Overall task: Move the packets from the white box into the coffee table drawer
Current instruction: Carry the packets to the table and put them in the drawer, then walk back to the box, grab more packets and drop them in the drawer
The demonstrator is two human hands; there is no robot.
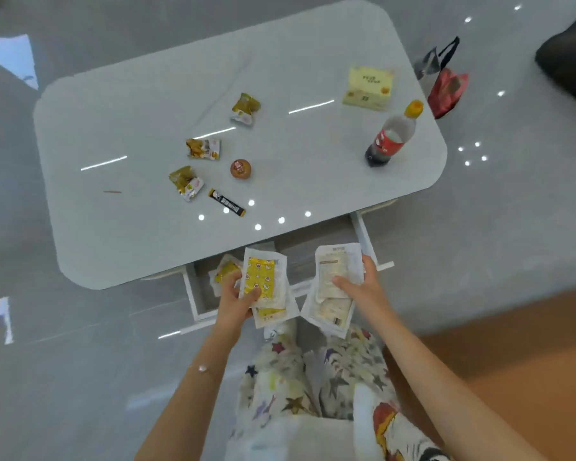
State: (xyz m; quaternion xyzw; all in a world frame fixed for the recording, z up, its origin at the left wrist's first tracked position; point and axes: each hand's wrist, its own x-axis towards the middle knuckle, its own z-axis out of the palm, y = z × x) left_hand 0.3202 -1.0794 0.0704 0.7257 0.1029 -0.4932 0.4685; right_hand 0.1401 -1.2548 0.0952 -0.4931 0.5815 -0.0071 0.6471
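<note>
Above the open drawer (200, 304), the left hand (235, 302) grips yellow-printed packets (263, 282) and the right hand (363, 287) pinches pale packets (335, 284) (one already lies beneath the left), seemingly poised for lowering inside.

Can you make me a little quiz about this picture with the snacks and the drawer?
1. True or false: the coffee table drawer is pulled open.
2. Which of these is in the left hand? A) a red-labelled bottle B) packets with a yellow front C) a round brown snack
3. Fill the gap: the bottle on the white coffee table has a ____ cap.

Key:
1. True. The drawer sticks out under the table's near edge, and one packet already lies inside.
2. B. The left hand holds the yellow-front packets over the drawer; the right hand holds pale packets.
3. Yellow.
</note>
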